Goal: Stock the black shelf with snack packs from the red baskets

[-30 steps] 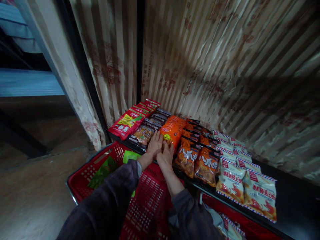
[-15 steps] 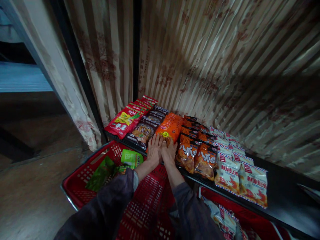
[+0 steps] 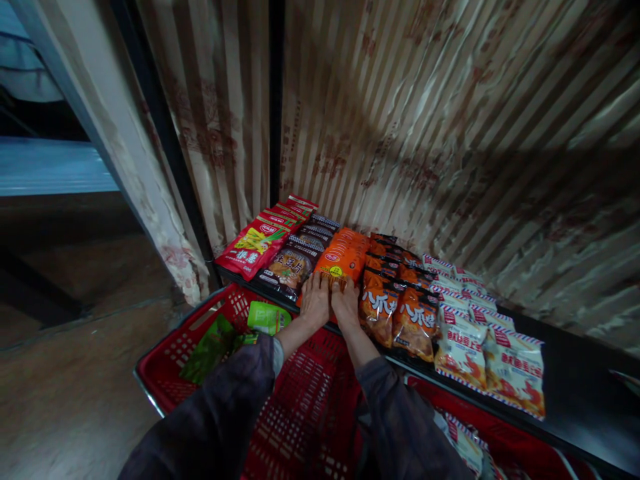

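My left hand (image 3: pixel 316 300) lies flat on the lower end of the front orange snack bag (image 3: pixel 336 265), fingers stretched out. Beside it, my right hand (image 3: pixel 345 301) rests on the same bag with its fingers a little bent. The orange bags form an overlapping row running back toward the curtain. On their left lies a row of dark brown snack bags (image 3: pixel 287 267), then red snack bags (image 3: pixel 253 245). To the right are orange-and-black snack bags (image 3: pixel 380 307) in two columns, and past them white snack bags (image 3: pixel 460 343) with striped edges.
The bags lie on a black shelf (image 3: pixel 565 373) before a striped curtain (image 3: pixel 400 120). Under my arms stands a red basket (image 3: pixel 305 387) with green packets (image 3: pixel 210 350) at its left. A second red basket (image 3: pixel 520 433) holds white bags. Black posts (image 3: pixel 276 100) rise behind.
Both hands stay on the front orange bag; the right hand has moved slightly apart from the left. The whole view has shifted a little, with things appearing farther right and lower.
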Available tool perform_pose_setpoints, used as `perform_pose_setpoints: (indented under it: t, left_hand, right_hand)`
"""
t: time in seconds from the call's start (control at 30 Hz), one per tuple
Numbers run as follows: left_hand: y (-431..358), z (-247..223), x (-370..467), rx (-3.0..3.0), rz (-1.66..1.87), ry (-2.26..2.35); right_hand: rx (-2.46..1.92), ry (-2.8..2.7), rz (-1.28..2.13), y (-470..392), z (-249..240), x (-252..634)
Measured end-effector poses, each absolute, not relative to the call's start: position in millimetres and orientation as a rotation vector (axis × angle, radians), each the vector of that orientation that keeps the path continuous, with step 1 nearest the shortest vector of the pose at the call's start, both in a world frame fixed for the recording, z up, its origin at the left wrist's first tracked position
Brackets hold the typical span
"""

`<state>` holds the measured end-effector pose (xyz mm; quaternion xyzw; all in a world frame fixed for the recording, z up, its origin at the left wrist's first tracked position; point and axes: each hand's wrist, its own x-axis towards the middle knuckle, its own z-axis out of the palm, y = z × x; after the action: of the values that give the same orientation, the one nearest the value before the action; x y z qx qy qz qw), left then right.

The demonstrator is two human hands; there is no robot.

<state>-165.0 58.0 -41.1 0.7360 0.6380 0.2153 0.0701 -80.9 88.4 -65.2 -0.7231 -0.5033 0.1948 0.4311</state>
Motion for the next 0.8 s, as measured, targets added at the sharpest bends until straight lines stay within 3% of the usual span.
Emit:
perform_pose_setpoints:
  t: [0.47,0.8]
  left_hand:
    - [69.0,-59.7,-157.8,2.156,0.699,1.972]
    - [64.2,-79.6,-179.2,2.171,1.164,1.638]
  right_hand:
    - [-1.818,-1.381,0.46,72.1,-60.3,-83.5]
    - [-1.491,-1.666,0.258,38.5,-55.5,-85.9]
